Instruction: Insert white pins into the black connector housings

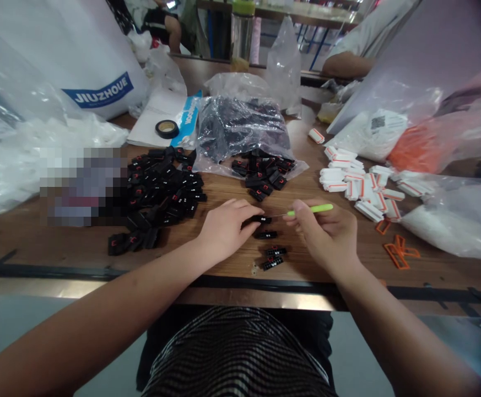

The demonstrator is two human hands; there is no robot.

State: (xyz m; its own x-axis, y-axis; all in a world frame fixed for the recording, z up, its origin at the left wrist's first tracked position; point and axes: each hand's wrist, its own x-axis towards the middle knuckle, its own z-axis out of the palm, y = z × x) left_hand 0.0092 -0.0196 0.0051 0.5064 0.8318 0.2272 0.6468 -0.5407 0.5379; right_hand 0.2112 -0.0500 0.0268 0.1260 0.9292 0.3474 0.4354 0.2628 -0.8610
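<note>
One connector [262,219] sits in the pinched grip of your left hand [226,227], toward the table's [223,190] front edge, while your right hand [329,231] clasps a green tool [320,208].

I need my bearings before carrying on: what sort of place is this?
Probably a small-parts assembly workshop. The signs are the black parts and white parts heaped loose on a workbench, and the slim green-handled tool in the right hand.

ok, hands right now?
Left hand: closed, pinching a small black part.
Right hand: closed, holding a thin tool with a lime-green handle.
</note>
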